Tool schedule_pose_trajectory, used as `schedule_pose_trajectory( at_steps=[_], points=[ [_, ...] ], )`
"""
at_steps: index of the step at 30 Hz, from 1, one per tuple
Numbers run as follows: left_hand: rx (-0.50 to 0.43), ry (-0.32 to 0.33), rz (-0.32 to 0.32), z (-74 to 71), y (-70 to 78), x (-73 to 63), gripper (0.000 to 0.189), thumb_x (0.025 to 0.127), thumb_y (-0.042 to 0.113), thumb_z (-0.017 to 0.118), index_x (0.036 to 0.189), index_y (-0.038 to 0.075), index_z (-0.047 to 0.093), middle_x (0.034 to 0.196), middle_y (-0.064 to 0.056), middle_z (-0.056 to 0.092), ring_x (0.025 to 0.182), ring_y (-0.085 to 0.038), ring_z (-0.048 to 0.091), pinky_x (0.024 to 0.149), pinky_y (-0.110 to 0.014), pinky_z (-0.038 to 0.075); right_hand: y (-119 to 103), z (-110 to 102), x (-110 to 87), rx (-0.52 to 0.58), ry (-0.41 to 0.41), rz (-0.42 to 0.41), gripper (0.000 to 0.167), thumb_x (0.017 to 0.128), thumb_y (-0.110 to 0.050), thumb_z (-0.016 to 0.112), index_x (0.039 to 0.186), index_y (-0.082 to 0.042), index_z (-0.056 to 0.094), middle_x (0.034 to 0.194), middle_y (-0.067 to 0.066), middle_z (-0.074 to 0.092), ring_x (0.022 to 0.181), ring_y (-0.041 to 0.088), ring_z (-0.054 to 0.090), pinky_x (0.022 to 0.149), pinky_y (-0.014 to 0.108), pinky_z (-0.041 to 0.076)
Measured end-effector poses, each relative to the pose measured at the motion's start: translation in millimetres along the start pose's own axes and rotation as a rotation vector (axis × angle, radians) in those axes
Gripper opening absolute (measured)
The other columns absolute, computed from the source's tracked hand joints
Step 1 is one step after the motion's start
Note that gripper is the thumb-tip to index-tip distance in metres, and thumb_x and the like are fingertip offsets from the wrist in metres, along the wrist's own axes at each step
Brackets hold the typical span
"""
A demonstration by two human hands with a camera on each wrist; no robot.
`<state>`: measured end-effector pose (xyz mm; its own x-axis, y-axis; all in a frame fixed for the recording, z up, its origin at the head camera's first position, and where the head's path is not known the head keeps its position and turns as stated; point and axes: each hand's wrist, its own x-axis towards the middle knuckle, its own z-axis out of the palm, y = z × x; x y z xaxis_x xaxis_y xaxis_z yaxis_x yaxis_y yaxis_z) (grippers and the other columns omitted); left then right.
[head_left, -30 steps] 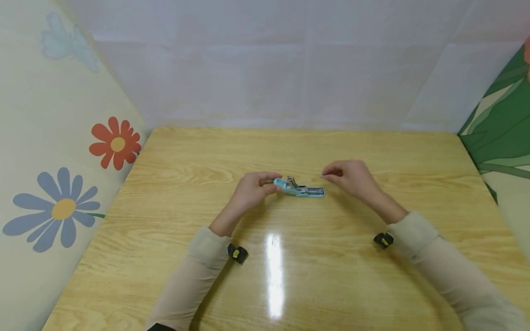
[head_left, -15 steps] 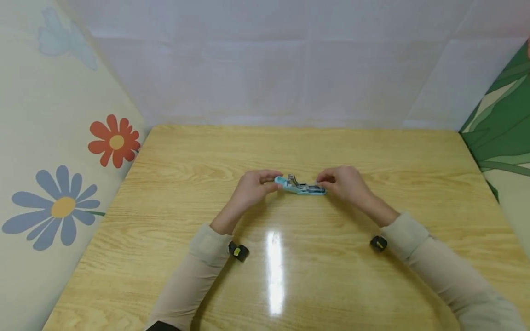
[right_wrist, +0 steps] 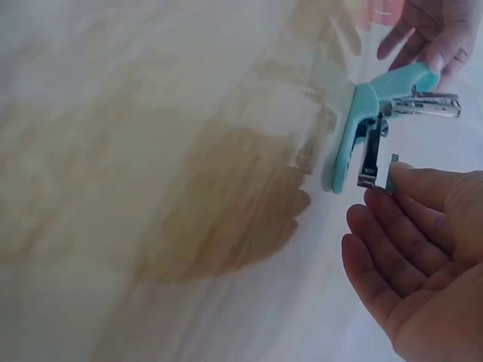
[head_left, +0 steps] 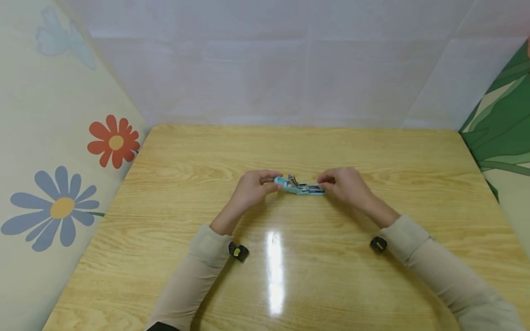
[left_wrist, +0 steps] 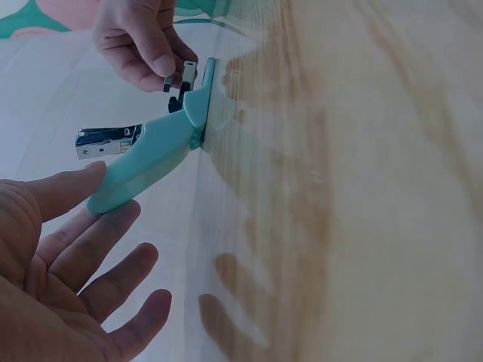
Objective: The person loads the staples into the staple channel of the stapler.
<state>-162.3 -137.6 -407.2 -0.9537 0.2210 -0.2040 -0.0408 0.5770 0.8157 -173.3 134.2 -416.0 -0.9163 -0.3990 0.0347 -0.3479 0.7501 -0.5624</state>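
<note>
A teal stapler point(head_left: 310, 193) lies folded wide open on the table, its base flat and its cover tilted up to the left. My left hand point(head_left: 250, 188) pinches the cover's end between thumb and fingers; the other fingers spread loosely in the left wrist view. A metal arm point(left_wrist: 109, 142) sticks up from the cover. At the other end, my right hand point(head_left: 345, 184) pinches a short grey staple strip point(right_wrist: 393, 172) between thumb and index finger. The strip is right beside the end of the metal staple channel point(right_wrist: 370, 154).
The glossy wood-grain table point(head_left: 314, 276) reflects a bright light streak in front of the hands. A white sheet point(head_left: 265, 78) hangs behind it, and walls with painted flowers point(head_left: 62, 208) stand at the sides.
My right hand has moved left and slightly down with the staple strip, from apart from the stapler to its channel end. The left hand keeps hold of the cover, nearly still.
</note>
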Motion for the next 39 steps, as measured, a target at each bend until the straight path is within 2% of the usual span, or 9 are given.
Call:
schedule_pose_trajectory(
  at_steps=[8,23,32,34,36,39],
  points=[
    [-0.003,-0.002,-0.001,0.7,0.1,0.6,0.036,0.094,0.026,0.074,0.129,0.018,0.07,0.129,-0.001,0.072,0.122,-0.025,0.066,0.097,-0.044,0.056,-0.9,0.2,0.5,-0.014,-0.026,-0.035,0.012,0.092,-0.016,0.075,0.101,-0.008,0.079,0.098,0.009,0.079,0.088,0.022,0.074,0.084,0.041,0.06],
    [-0.002,-0.009,-0.003,0.7,1.6,0.1,0.036,0.094,0.026,0.073,0.129,0.019,0.07,0.129,-0.002,0.072,0.121,-0.025,0.066,0.097,-0.044,0.056,1.8,4.7,-0.8,-0.048,-0.003,-0.071,0.012,0.092,-0.014,0.075,0.101,-0.007,0.079,0.098,0.009,0.079,0.088,0.023,0.074,0.084,0.042,0.059],
    [-0.011,-0.026,-0.012,-0.7,2.0,-1.2,0.038,0.095,0.025,0.073,0.132,0.018,0.069,0.13,-0.003,0.071,0.123,-0.025,0.065,0.097,-0.044,0.056,12.9,0.7,-7.9,-0.026,-0.022,-0.02,0.015,0.093,-0.017,0.074,0.104,-0.008,0.078,0.101,0.008,0.079,0.091,0.022,0.074,0.085,0.041,0.06],
    [-0.003,-0.03,-0.01,-1.5,1.7,-1.5,0.038,0.095,0.024,0.073,0.132,0.019,0.068,0.13,-0.004,0.071,0.123,-0.025,0.065,0.093,-0.04,0.057,13.6,0.2,-8.3,-0.024,-0.025,-0.015,0.015,0.094,-0.018,0.074,0.104,-0.009,0.079,0.1,0.008,0.079,0.09,0.022,0.074,0.084,0.041,0.06],
    [0.011,-0.033,-0.001,-1.9,1.8,-1.6,0.039,0.095,0.024,0.073,0.133,0.018,0.068,0.13,-0.005,0.071,0.121,-0.025,0.066,0.084,-0.034,0.057,13.8,0.1,-8.1,-0.024,-0.024,-0.013,0.014,0.094,-0.018,0.074,0.103,-0.009,0.079,0.099,0.008,0.079,0.089,0.021,0.074,0.083,0.041,0.06],
    [0.045,-0.024,0.011,-1.3,4.6,-1.2,0.04,0.094,0.025,0.074,0.133,0.019,0.068,0.129,-0.006,0.072,0.117,-0.024,0.069,0.072,-0.024,0.051,13.9,0.2,-7.1,-0.029,-0.023,-0.014,0.014,0.094,-0.017,0.073,0.103,-0.008,0.079,0.099,0.009,0.079,0.089,0.022,0.074,0.083,0.041,0.06]
  ],
)
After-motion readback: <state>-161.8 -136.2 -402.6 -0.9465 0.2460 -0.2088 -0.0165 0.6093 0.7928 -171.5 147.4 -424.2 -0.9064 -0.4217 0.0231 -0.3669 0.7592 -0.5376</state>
